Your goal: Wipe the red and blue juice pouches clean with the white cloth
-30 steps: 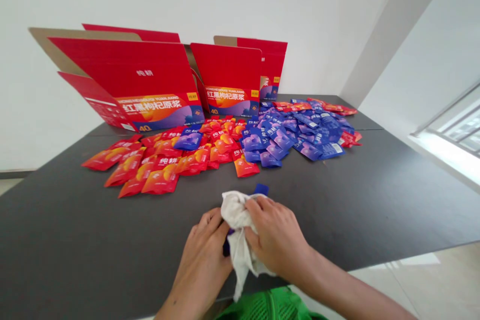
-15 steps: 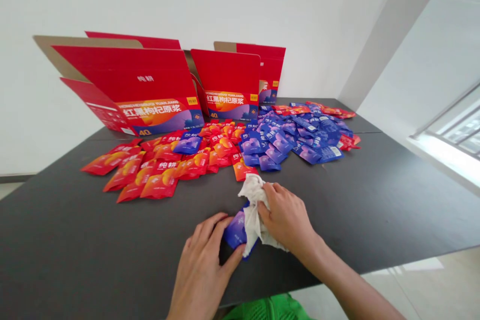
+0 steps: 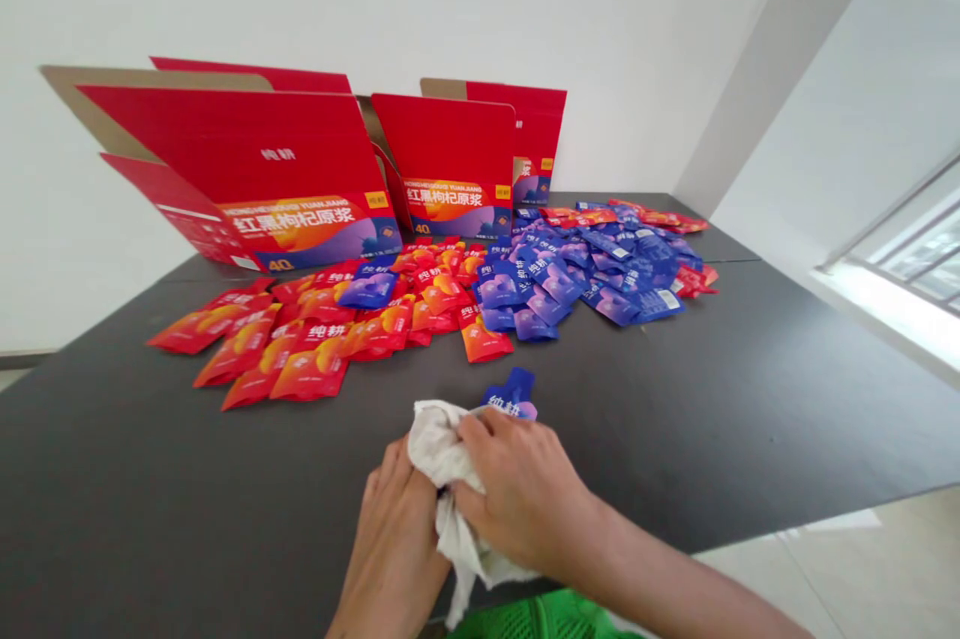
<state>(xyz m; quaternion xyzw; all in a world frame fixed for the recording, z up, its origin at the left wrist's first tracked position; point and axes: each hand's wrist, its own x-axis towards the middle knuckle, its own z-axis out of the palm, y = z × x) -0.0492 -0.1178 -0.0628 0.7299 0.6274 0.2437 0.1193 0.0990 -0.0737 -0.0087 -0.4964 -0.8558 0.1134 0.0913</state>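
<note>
White, crumpled cloth [image 3: 444, 449] bunches in the right hand's [image 3: 517, 484] grip, against the left hand [image 3: 397, 534]

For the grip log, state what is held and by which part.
The right hand grips a white cloth by its bunched upper part. For the left hand, it cannot be told: its fingertips are hidden.

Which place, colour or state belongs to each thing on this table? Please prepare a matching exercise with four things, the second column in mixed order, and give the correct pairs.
Things
1. Cloth
2. Cartons
3. Leftmost blue pouch
4. Table

Descriptions
A. Standing open near the wall
B. Dark, beneath the pouches
C. White, in the right hand
D. Lying among red pouches

Pairs: 1-C, 2-A, 3-D, 4-B
</note>
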